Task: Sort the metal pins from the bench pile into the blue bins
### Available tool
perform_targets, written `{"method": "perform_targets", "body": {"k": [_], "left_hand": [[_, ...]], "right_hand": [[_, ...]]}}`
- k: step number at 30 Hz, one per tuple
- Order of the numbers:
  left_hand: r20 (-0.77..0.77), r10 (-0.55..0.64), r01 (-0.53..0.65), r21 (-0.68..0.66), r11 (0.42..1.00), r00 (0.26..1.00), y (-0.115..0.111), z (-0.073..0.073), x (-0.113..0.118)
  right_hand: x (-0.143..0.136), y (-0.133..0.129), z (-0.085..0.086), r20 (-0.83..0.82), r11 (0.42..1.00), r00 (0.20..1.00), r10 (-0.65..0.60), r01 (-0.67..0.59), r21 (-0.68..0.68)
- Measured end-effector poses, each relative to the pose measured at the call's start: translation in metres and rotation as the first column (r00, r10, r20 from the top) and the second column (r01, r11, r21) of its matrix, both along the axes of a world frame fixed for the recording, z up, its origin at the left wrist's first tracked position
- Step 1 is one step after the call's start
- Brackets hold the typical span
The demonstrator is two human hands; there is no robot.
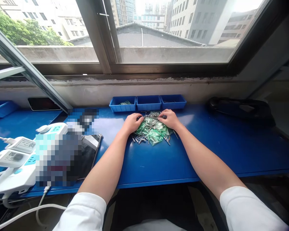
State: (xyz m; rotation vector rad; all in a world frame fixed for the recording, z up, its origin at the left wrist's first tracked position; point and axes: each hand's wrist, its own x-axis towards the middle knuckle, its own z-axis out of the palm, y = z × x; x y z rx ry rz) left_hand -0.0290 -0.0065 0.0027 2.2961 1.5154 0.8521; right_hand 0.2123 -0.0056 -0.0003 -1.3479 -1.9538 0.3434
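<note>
A heap of thin metal pins [140,138], mixed with small green-tinted plastic bags [156,136], lies on the blue tabletop in front of me. My left hand [133,123] is at the heap's upper left edge, its fingers curled in and thumb toward the pins. Across from it, my right hand [170,119] bends its fingers over the upper right edge. Both hands touch the heap, and whatever lies between the fingertips is too small to make out. Some pins have spread loose along the near side of the pile.
Behind the heap stand three blue bins: a left bin [122,104] with small bags in it, a middle bin [148,103] and a right bin [173,102]. A white power strip [13,181] and a dark tablet-like device [91,150] lie left; a black object [240,110] sits right.
</note>
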Motion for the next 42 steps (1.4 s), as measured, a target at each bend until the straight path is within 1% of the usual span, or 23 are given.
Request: {"method": "perform_targets", "body": {"k": [3,5,9,12,15,18,19,21,25,27,32,35,37,38,40,42], "left_hand": [[0.019,-0.003,0.003,0.008,1.0,1.0,0.0,0.0,0.0],[0.031,-0.007,0.006,0.021,1.0,1.0,0.0,0.0,0.0],[0.062,-0.001,-0.004,0.09,0.996,0.998,-0.001,0.003,0.001],[0.058,0.001,-0.012,0.178,0.984,0.998,-0.004,0.007,0.005],[0.025,-0.03,0.021,0.289,0.957,0.999,-0.01,0.012,0.013],[-0.024,-0.127,0.128,0.362,0.924,0.992,-0.018,0.015,0.023],[-0.038,-0.164,0.166,0.365,0.916,0.986,-0.02,0.016,0.026],[-0.048,-0.204,0.207,0.363,0.909,0.978,-0.022,0.016,0.029],[-0.053,-0.212,0.218,0.34,0.915,0.976,-0.023,0.017,0.029],[-0.056,-0.196,0.204,0.314,0.927,0.979,-0.023,0.018,0.027],[-0.066,-0.075,0.088,0.211,0.974,0.995,-0.026,0.022,0.026],[-0.054,-0.077,0.085,0.186,0.979,0.996,-0.027,0.023,0.028],[-0.027,-0.078,0.082,0.204,0.976,0.997,-0.027,0.023,0.028],[-0.006,-0.068,0.067,0.217,0.974,0.998,-0.027,0.023,0.028],[0.041,-0.025,0.014,0.235,0.972,0.999,-0.023,0.021,0.024],[0.086,0.039,-0.058,0.231,0.971,0.996,-0.018,0.019,0.017]], "right_hand": [[-0.001,-0.001,0.001,0.009,0.999,1.0,-0.016,0.016,-0.035],[-0.003,-0.001,0.002,0.013,0.999,1.0,-0.024,0.025,-0.034],[-0.003,-0.004,0.005,-0.002,0.999,1.0,-0.014,0.014,0.045],[-0.005,-0.008,0.01,-0.084,0.996,0.996,0.012,-0.004,0.09],[-0.013,-0.016,0.017,-0.194,0.996,0.977,0.088,-0.082,0.04],[-0.024,-0.025,0.023,-0.274,0.983,0.946,0.174,-0.183,-0.006],[-0.027,-0.027,0.024,-0.294,0.98,0.938,0.185,-0.197,-0.008],[-0.032,-0.03,0.026,-0.318,0.981,0.931,0.182,-0.193,-0.004],[-0.035,-0.032,0.026,-0.339,0.986,0.927,0.159,-0.169,0.001],[-0.035,-0.032,0.026,-0.365,0.985,0.918,0.156,-0.17,-0.007],[-0.035,-0.035,0.029,-0.441,0.969,0.882,0.167,-0.229,-0.092],[-0.033,-0.035,0.03,-0.487,0.961,0.858,0.166,-0.251,-0.115],[-0.03,-0.033,0.029,-0.502,0.966,0.852,0.15,-0.235,-0.111],[-0.027,-0.031,0.028,-0.498,0.973,0.857,0.13,-0.207,-0.103],[-0.02,-0.025,0.026,-0.454,0.993,0.889,0.059,-0.099,-0.065],[-0.01,-0.018,0.023,-0.359,0.999,0.933,-0.03,0.037,0.013]]}}
